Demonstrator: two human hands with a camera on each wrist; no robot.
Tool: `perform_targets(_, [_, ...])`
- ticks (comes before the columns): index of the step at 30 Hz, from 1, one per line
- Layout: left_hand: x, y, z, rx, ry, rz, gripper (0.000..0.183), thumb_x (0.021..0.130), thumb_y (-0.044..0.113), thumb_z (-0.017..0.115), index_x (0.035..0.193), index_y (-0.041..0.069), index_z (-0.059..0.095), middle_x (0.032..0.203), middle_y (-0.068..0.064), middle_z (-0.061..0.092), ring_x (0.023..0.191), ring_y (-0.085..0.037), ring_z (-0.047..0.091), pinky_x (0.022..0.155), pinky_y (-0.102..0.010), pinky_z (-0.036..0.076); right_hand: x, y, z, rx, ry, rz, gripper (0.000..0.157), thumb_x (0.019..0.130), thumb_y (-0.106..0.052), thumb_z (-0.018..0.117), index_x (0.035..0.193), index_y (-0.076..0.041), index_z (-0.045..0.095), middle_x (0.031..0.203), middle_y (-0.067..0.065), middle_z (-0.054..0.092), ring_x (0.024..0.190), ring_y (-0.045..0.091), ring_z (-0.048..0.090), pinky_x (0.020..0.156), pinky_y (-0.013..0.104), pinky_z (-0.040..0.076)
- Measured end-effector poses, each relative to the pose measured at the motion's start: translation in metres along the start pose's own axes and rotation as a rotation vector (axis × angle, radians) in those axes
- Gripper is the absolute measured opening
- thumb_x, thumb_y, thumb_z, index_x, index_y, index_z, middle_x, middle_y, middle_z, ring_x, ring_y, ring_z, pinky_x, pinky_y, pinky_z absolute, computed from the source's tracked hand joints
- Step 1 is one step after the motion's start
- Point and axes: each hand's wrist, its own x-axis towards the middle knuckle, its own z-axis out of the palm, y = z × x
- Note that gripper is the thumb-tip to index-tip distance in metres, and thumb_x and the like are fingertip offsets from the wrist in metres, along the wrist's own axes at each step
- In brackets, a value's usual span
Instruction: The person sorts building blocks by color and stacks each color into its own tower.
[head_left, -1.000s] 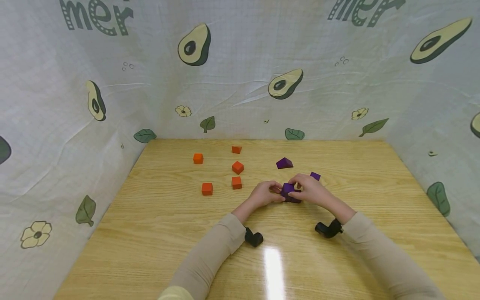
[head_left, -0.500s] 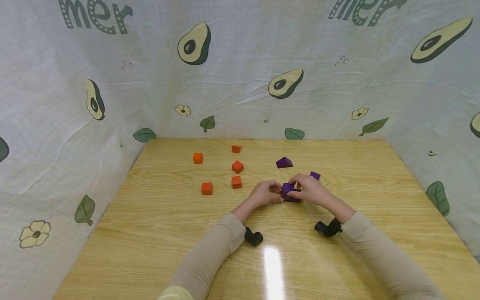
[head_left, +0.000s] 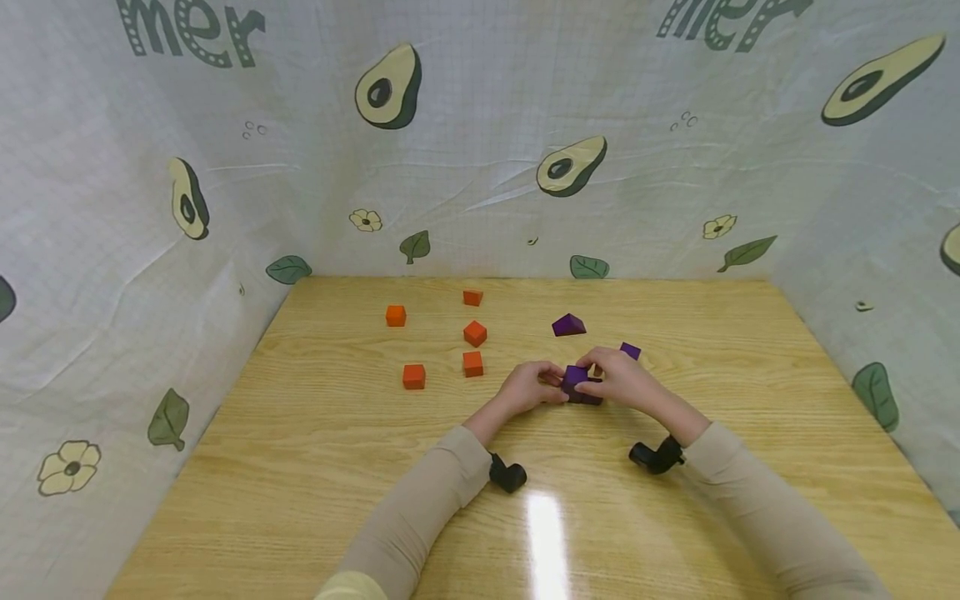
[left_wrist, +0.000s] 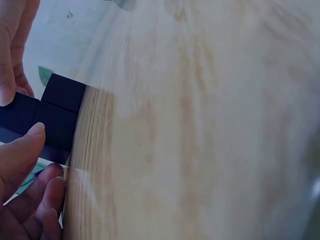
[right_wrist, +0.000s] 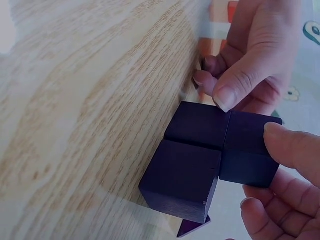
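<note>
In the head view, purple cubes stand grouped on the table, two side by side and one on top of the left one. My right hand pinches the upper purple cube between thumb and fingers. My left hand holds the lower left purple cube, its thumb on the near face and its other fingers curled at the cube's left side. The lower right purple cube sits against it, partly hidden under my right hand in the head view.
Behind the stack lies a purple wedge-shaped block. Another purple block shows just past my right hand. To the left, several orange-red blocks are spread over the wooden table. A patterned cloth encloses the back and sides.
</note>
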Motion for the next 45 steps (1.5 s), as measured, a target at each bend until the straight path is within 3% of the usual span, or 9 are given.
perform_targets(14, [0.0003,0.0016,-0.0023,0.016,-0.002,0.013,0.034,0.078,0.022,0.073,0.109,0.011,0.065,0.096,-0.001,0.067,0.088,-0.009,0.059,0.081,-0.023,0.045,0.0014,-0.0004,-0.0026,-0.014,-0.01,-0.033,0.028,0.08,-0.01,0.07,0.102,0.005,0.062,0.091,0.014,0.063,0.074,0.018,0.055,0.064,0.028,0.047])
perform_targets(35, [0.0038,-0.0018,-0.0002,0.018,-0.011,0.003,0.036,0.077,0.027,0.074,0.11,0.016,0.064,0.097,0.0,0.066,0.089,-0.01,0.059,0.08,-0.024,0.045,0.0014,-0.0028,-0.0037,-0.017,-0.021,-0.011,0.028,0.081,-0.01,0.069,0.102,0.005,0.062,0.093,0.014,0.063,0.075,0.019,0.055,0.065,0.03,0.048])
perform_targets(45, [0.003,-0.0012,0.0018,0.017,0.015,0.024,0.036,0.075,0.03,0.076,0.106,0.018,0.064,0.094,0.003,0.066,0.088,-0.01,0.059,0.079,-0.025,0.045,-0.0003,-0.0019,-0.002,-0.005,-0.016,-0.018,0.027,0.08,-0.009,0.069,0.102,0.005,0.062,0.092,0.014,0.063,0.075,0.019,0.055,0.065,0.03,0.048])
